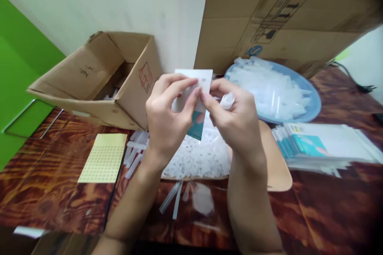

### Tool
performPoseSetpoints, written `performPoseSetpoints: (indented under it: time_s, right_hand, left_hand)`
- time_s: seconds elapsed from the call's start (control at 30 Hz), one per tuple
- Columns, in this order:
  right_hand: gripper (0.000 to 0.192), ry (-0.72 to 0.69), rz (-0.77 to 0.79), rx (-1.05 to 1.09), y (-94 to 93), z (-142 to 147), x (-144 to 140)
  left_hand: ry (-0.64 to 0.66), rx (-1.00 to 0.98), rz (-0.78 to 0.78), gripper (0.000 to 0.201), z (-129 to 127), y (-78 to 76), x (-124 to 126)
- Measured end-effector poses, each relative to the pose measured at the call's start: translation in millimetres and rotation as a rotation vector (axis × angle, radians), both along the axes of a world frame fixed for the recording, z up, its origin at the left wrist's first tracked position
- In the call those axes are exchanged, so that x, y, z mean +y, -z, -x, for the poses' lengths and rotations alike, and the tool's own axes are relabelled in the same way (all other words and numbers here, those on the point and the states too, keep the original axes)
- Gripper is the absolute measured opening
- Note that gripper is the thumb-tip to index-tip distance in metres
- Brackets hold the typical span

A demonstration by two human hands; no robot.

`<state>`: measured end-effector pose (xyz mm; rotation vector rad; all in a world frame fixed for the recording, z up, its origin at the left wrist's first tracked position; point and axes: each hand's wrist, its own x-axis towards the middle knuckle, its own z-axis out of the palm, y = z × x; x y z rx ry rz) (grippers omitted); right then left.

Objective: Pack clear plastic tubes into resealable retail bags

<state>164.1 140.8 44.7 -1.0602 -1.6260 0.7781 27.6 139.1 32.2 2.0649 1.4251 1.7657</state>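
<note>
Left hand (167, 119) and right hand (233, 121) pinch 1 white-and-teal printed card (199, 99) between fingertips, raised above the tray of small white plastic pieces (200, 159) for close handling.

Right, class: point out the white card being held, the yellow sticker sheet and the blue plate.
white card (200, 76), head view, upper face
yellow sticker sheet (104, 158), head view, centre
blue plate (314, 105), head view, right rim

My desk (54, 191) has a glossy, dark reddish wood-grain top that catches soft, even light. Behind it stands a plain off-white wall (119, 0). To my left, a bright green panel (18, 71) runs down beside the desk.
</note>
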Motion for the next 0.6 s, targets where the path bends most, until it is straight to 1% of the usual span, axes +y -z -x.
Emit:
performPoseSetpoints:
  time_s: [0.13,0.27,0.43,0.6]
  right_hand:
    - [0.014,-0.023,0.04,-0.002,13.2,1.1,13.7]
    - [0.015,-0.049,0.061,-0.016,19.3,3.2,18.7]
    - [0.013,-0.035,-0.011,-0.076,21.8,6.3,16.3]
    - [0.012,0.003,-0.078,-0.142,23.1,7.1,13.7]
  left_hand:
    - [0.029,-0.097,0.051,0.015,-0.9,10.6,11.2]
    - [-0.011,-0.147,0.046,0.013,-3.1,15.0,17.2]
    - [-0.038,-0.192,0.033,0.009,-0.9,16.1,16.5]
    - [0.021,-0.192,0.033,0.009,2.5,13.6,16.2]
